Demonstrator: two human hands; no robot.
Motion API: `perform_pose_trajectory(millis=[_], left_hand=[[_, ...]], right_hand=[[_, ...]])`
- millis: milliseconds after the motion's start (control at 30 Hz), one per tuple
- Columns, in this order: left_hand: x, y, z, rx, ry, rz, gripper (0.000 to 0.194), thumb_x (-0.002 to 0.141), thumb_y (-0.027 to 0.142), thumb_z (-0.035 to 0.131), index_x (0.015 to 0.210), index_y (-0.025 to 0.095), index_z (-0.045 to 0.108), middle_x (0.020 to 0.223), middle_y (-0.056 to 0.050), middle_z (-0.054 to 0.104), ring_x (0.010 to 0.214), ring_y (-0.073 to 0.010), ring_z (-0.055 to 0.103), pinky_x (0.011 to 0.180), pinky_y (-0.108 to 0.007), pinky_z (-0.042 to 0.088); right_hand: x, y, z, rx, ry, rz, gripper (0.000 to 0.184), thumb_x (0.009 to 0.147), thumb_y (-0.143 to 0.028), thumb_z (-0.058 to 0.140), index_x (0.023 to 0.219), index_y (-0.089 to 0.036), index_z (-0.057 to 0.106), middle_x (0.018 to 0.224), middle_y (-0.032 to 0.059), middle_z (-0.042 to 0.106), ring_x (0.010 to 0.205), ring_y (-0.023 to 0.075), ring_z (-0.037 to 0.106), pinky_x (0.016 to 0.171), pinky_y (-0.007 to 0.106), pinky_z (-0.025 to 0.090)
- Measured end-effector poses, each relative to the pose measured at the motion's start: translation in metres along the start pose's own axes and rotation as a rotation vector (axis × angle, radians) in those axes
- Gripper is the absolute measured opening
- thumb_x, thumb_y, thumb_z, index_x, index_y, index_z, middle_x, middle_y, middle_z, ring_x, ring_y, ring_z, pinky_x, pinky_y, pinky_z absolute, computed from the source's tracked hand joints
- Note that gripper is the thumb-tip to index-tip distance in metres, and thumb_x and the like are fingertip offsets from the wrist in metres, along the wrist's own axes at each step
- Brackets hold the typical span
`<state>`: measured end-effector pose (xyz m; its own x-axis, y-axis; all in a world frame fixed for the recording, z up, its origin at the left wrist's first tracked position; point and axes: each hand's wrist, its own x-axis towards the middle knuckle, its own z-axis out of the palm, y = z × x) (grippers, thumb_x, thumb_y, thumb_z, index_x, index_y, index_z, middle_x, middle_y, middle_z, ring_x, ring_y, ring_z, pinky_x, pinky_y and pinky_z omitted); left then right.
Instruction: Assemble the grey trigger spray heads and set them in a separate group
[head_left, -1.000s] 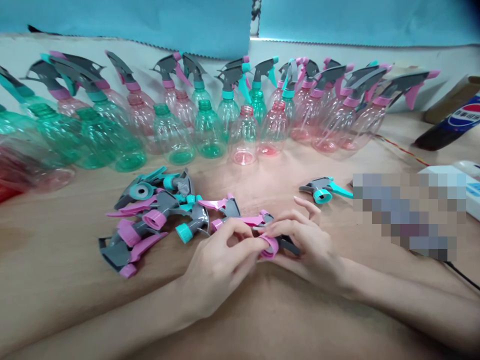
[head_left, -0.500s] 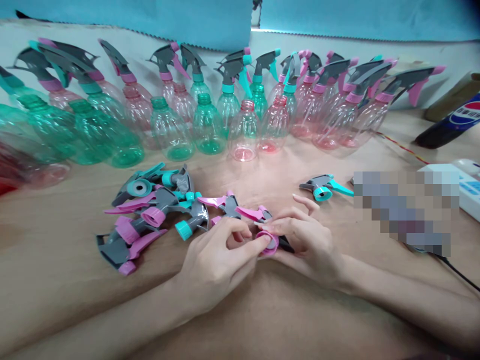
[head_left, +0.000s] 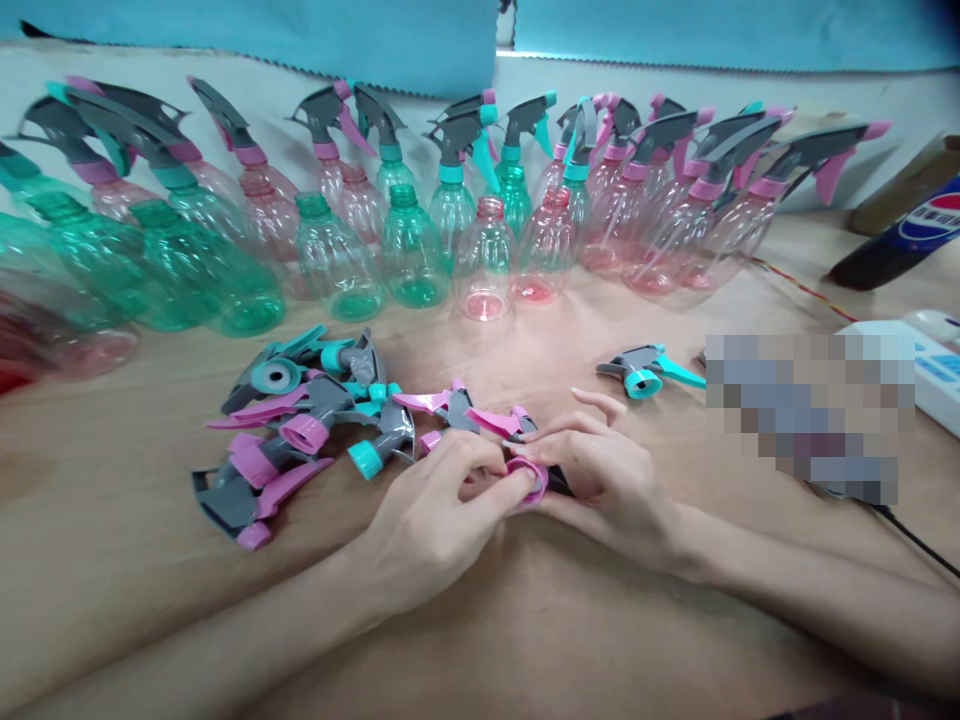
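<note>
Both hands meet over a grey spray trigger head with a pink screw cap (head_left: 529, 478) near the table's middle. My right hand (head_left: 600, 485) curls round its grey body, little finger lifted. My left hand (head_left: 435, 520) pinches the pink cap's rim with thumb and fingertips. A pile of grey trigger heads (head_left: 300, 425) with pink or teal parts lies just left of my hands. One teal trigger head (head_left: 643, 375) lies alone to the right.
Several green and pink clear bottles (head_left: 409, 255) stand in a row at the back, many with trigger heads fitted, two pink ones (head_left: 486, 262) without. A dark cola bottle (head_left: 900, 240) and a white box (head_left: 926, 365) are at right. Blue cloth hangs behind.
My hands have shifted slightly up and left with the pink-capped head; the cap has turned between my left fingers. The view dropped a little.
</note>
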<state>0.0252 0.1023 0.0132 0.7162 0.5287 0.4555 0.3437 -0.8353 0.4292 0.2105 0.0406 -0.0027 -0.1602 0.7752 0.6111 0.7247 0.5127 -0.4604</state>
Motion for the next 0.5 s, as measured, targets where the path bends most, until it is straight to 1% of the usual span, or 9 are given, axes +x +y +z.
perform_pose_trajectory(millis=[67, 100, 167, 233, 267, 333, 433, 500], left_hand=[[0.0015, 0.0008, -0.0016, 0.02, 0.009, 0.105, 0.018, 0.09, 0.023, 0.044, 0.089, 0.019, 0.062, 0.079, -0.003, 0.058, 0.073, -0.0132, 0.057, 0.059, -0.022, 0.049], [0.0021, 0.0013, -0.0025, 0.026, 0.006, 0.13, 0.018, 0.09, 0.021, 0.043, 0.091, 0.019, 0.062, 0.08, -0.003, 0.059, 0.075, -0.0136, 0.057, 0.06, -0.023, 0.05], [0.0027, 0.0022, -0.0037, 0.017, -0.009, 0.098, 0.019, 0.09, 0.022, 0.044, 0.09, 0.019, 0.062, 0.081, -0.004, 0.059, 0.075, -0.0136, 0.058, 0.06, -0.022, 0.05], [0.0023, 0.0024, -0.0039, 0.024, 0.023, 0.025, 0.021, 0.091, 0.027, 0.044, 0.087, 0.022, 0.064, 0.079, -0.002, 0.059, 0.073, -0.0131, 0.057, 0.059, -0.023, 0.05], [0.0018, 0.002, -0.0037, 0.046, 0.043, 0.018, 0.021, 0.091, 0.029, 0.044, 0.087, 0.023, 0.064, 0.079, -0.002, 0.058, 0.072, -0.013, 0.056, 0.059, -0.023, 0.049], [0.0009, 0.0005, -0.0037, 0.114, 0.078, 0.077, 0.02, 0.09, 0.027, 0.046, 0.09, 0.025, 0.065, 0.08, -0.003, 0.058, 0.072, -0.0135, 0.055, 0.059, -0.023, 0.048], [0.0008, -0.0019, -0.0045, 0.181, 0.077, 0.203, 0.019, 0.089, 0.021, 0.048, 0.097, 0.024, 0.066, 0.084, -0.004, 0.058, 0.076, -0.015, 0.054, 0.062, -0.025, 0.048], [0.0017, -0.0022, -0.005, 0.177, 0.095, 0.224, 0.019, 0.088, 0.02, 0.049, 0.096, 0.022, 0.066, 0.083, -0.004, 0.059, 0.075, -0.0148, 0.055, 0.063, -0.025, 0.048]], right_hand=[[0.0002, -0.0002, -0.0004, 0.0, 0.005, 0.009, 0.018, 0.078, -0.032, 0.066, 0.091, -0.022, 0.057, 0.085, -0.0013, 0.07, 0.083, 0.0164, 0.065, 0.099, 0.043, 0.027], [0.0003, -0.0004, -0.0007, -0.001, 0.008, 0.011, 0.019, 0.078, -0.032, 0.067, 0.091, -0.022, 0.057, 0.085, -0.0014, 0.07, 0.083, 0.0163, 0.065, 0.099, 0.043, 0.027], [0.0007, -0.0009, -0.0013, -0.002, 0.011, 0.014, 0.019, 0.078, -0.031, 0.067, 0.091, -0.022, 0.057, 0.085, -0.0013, 0.069, 0.084, 0.0164, 0.065, 0.099, 0.043, 0.027], [0.0011, -0.0012, -0.0017, -0.002, 0.012, 0.011, 0.018, 0.079, -0.031, 0.066, 0.092, -0.022, 0.057, 0.085, -0.0008, 0.069, 0.084, 0.0169, 0.065, 0.099, 0.043, 0.028], [0.0012, -0.0012, -0.0018, -0.002, 0.015, 0.011, 0.018, 0.079, -0.031, 0.066, 0.092, -0.022, 0.057, 0.085, -0.0005, 0.07, 0.085, 0.0172, 0.065, 0.099, 0.043, 0.028], [0.0012, -0.001, -0.0018, -0.001, 0.022, 0.009, 0.018, 0.079, -0.031, 0.065, 0.091, -0.022, 0.057, 0.086, -0.0002, 0.07, 0.085, 0.0173, 0.065, 0.098, 0.043, 0.029], [0.0007, -0.0004, -0.0017, -0.005, 0.023, 0.001, 0.018, 0.079, -0.031, 0.065, 0.092, -0.021, 0.057, 0.086, -0.0004, 0.07, 0.083, 0.0167, 0.065, 0.099, 0.043, 0.028], [0.0005, -0.0001, -0.0015, -0.01, 0.021, -0.021, 0.016, 0.079, -0.03, 0.065, 0.09, -0.021, 0.057, 0.085, -0.001, 0.07, 0.082, 0.016, 0.065, 0.099, 0.043, 0.027]])
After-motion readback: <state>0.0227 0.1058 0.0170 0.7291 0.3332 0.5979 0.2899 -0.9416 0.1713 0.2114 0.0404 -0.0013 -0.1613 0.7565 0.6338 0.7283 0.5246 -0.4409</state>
